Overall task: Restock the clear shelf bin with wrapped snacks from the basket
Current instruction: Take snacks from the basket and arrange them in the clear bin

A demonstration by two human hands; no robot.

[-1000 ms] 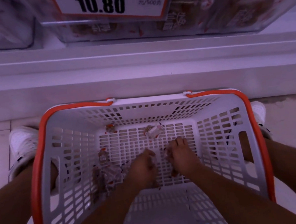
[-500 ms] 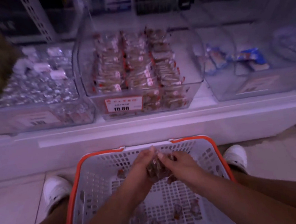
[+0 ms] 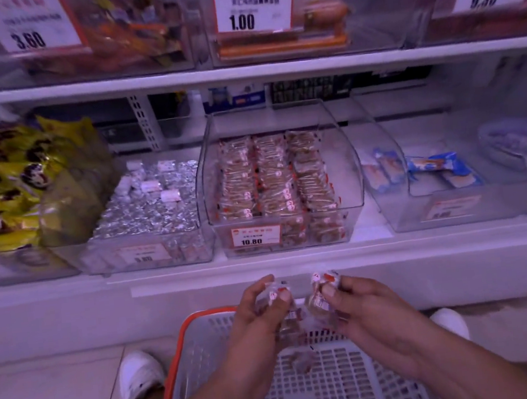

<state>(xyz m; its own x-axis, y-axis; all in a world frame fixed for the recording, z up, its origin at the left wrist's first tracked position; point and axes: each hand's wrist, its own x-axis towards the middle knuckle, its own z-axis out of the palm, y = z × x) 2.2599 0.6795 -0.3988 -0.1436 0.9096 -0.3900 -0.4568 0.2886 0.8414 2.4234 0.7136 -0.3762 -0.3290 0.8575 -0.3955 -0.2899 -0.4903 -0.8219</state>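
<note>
A clear shelf bin (image 3: 348, 171) with a 10.80 price tag holds three rows of wrapped snacks (image 3: 273, 178) on the lower shelf, straight ahead. Below it, my left hand (image 3: 257, 310) grips a small bunch of wrapped snacks (image 3: 273, 292) above the basket. My right hand (image 3: 357, 303) grips another bunch of wrapped snacks (image 3: 318, 286) beside it. The white basket with an orange rim (image 3: 185, 334) stands on the floor between my feet. A few loose snacks (image 3: 300, 359) lie on its bottom.
A bin of silver-wrapped sweets (image 3: 149, 208) sits left of the target bin, yellow bags (image 3: 3, 184) further left. A clear bin with blue packets (image 3: 431, 172) is to the right. An upper shelf edge (image 3: 242, 71) carries more bins with price tags.
My view has tilted up from the basket to the shelves. Both hands lifted out of the basket holding snacks, and they have parted slightly since half a second ago.
</note>
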